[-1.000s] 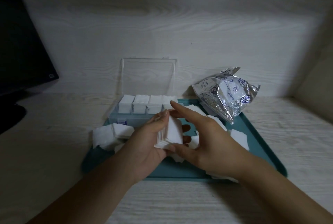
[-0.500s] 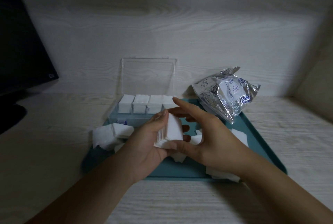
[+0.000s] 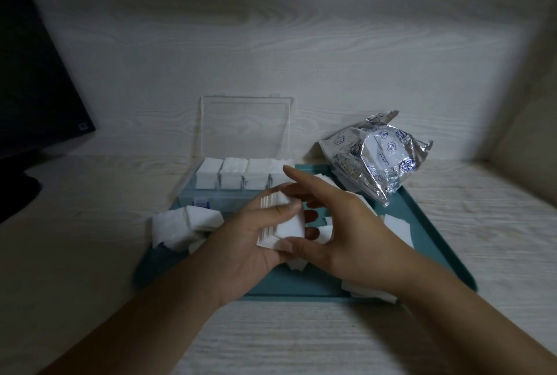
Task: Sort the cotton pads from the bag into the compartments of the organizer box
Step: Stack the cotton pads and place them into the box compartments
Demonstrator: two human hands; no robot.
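The teal tray (image 3: pixel 428 224) and the clear box (image 3: pixel 211 193) with its lid up haven't shifted, and the silver bag (image 3: pixel 379 160) lies where it was at the tray's far right corner. What's changed is small: the right hand (image 3: pixel 346 233) has slid in closer and the stack of pads (image 3: pixel 286 224) now sits squarer — tidying the edges, I'd say, before it goes into a free slot; the back row looks full. Left hand (image 3: pixel 250 242) is curled around the stack, thumb clamped across its face. Right hand is half open, thumb touching the stack's lower corner, forefinger stretched over the top. Loose pads (image 3: pixel 187 224) wait on the tray's left.
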